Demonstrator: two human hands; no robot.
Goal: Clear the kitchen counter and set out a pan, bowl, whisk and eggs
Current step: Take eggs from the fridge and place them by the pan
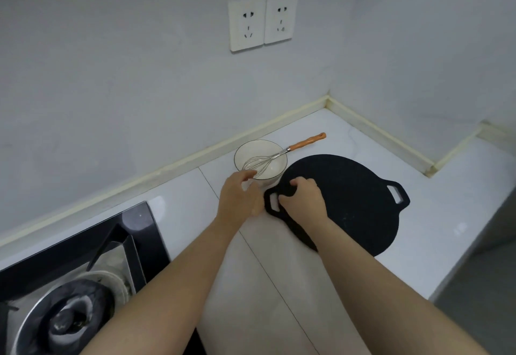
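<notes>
Pan [349, 201], flat & black, lies on the white counter [418, 229], R side. Our right hand [303, 199] curls round its near handle [272, 203]. Bowl [251, 149] sits just beside it by the wall, whisk [279, 155] leaning inside. Our left hand [238, 198] touches the bowl's near side; gripping or not, we can't tell. Hob [83, 257] at left.

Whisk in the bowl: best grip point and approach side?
Grip the whisk by its orange handle, coming from the right. The handle juts clear past the bowl rim, while the wire end lies inside the bowl.
</notes>
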